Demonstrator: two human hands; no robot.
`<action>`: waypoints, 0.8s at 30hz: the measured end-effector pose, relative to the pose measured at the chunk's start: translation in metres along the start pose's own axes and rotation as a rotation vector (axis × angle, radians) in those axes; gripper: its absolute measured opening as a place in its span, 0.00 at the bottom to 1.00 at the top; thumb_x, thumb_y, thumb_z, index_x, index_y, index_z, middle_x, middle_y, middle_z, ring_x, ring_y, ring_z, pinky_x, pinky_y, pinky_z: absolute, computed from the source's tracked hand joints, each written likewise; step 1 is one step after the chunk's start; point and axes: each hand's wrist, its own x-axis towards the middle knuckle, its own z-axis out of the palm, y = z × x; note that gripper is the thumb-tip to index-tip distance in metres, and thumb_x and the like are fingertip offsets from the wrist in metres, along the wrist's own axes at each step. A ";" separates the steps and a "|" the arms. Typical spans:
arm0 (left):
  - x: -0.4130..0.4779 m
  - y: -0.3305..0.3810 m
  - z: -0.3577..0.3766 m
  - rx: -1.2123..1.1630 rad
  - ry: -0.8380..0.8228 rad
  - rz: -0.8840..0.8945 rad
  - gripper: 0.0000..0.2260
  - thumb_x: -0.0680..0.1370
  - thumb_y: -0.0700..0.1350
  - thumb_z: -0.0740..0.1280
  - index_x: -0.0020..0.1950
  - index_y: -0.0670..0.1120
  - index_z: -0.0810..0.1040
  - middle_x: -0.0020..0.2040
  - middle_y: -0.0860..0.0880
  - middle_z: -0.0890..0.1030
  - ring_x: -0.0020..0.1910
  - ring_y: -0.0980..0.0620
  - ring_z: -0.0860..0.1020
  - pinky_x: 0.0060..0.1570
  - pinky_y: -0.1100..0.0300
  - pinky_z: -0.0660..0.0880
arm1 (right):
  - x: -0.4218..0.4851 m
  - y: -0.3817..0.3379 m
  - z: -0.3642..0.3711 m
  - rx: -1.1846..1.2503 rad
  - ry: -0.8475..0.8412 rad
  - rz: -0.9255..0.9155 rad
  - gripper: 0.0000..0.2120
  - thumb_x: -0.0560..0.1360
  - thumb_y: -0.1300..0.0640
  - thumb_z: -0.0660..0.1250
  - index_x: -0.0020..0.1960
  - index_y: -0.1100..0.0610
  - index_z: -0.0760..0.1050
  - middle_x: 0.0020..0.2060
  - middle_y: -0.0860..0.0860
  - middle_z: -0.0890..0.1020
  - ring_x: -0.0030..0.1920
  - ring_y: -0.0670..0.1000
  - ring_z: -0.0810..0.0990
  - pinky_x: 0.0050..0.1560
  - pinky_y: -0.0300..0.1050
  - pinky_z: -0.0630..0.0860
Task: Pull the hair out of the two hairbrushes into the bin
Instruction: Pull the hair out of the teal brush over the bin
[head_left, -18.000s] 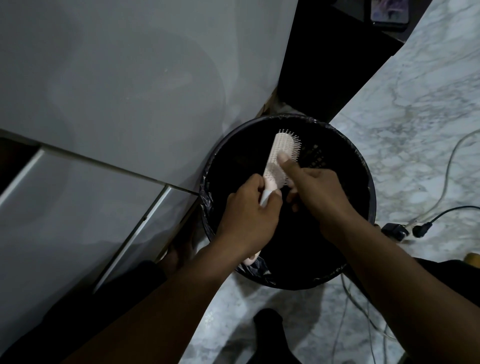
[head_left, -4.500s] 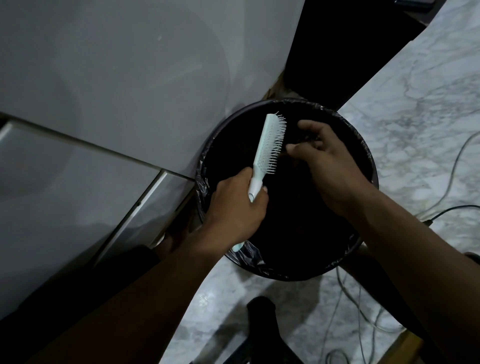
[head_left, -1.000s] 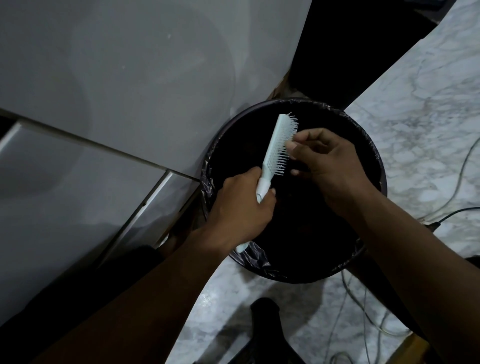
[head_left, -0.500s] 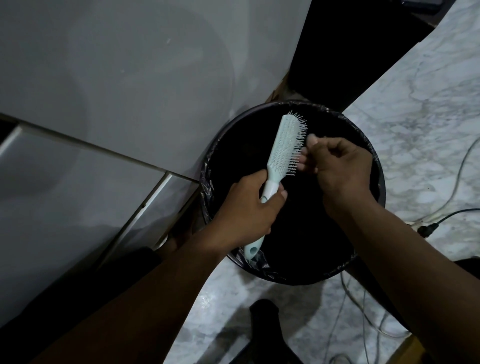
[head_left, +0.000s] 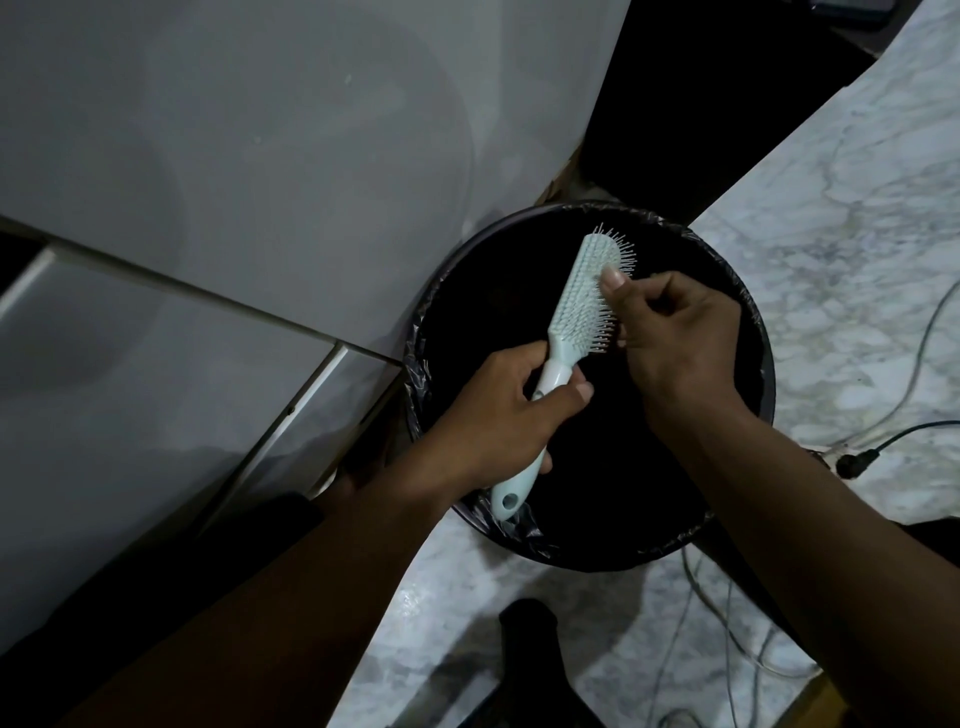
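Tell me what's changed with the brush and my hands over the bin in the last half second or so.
The right hand has moved back in against the bristles of the pale green hairbrush, thumb now pressed on the upper part of the head. The brush has turned a little, showing more of its bristle face. Unchanged: the left hand grips the handle and the brush stays over the black-lined bin.
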 end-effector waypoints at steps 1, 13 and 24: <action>0.000 0.000 -0.001 -0.003 0.000 0.000 0.07 0.82 0.43 0.70 0.53 0.39 0.78 0.38 0.42 0.75 0.25 0.49 0.75 0.25 0.59 0.77 | 0.000 0.001 0.000 -0.011 0.006 -0.010 0.14 0.76 0.52 0.73 0.34 0.54 0.77 0.26 0.43 0.79 0.27 0.37 0.76 0.33 0.32 0.73; -0.001 0.000 -0.003 0.010 0.001 -0.060 0.07 0.82 0.45 0.69 0.53 0.41 0.80 0.39 0.44 0.76 0.27 0.48 0.77 0.27 0.59 0.78 | 0.006 0.006 -0.001 -0.015 0.106 0.154 0.23 0.84 0.42 0.54 0.39 0.56 0.74 0.27 0.51 0.80 0.26 0.50 0.79 0.36 0.48 0.78; 0.000 0.000 -0.001 -0.031 -0.003 -0.066 0.10 0.81 0.43 0.70 0.60 0.39 0.79 0.41 0.42 0.76 0.27 0.50 0.77 0.27 0.58 0.79 | 0.000 0.004 0.005 -0.077 -0.101 0.010 0.22 0.67 0.40 0.78 0.43 0.54 0.72 0.33 0.51 0.77 0.33 0.47 0.76 0.37 0.51 0.78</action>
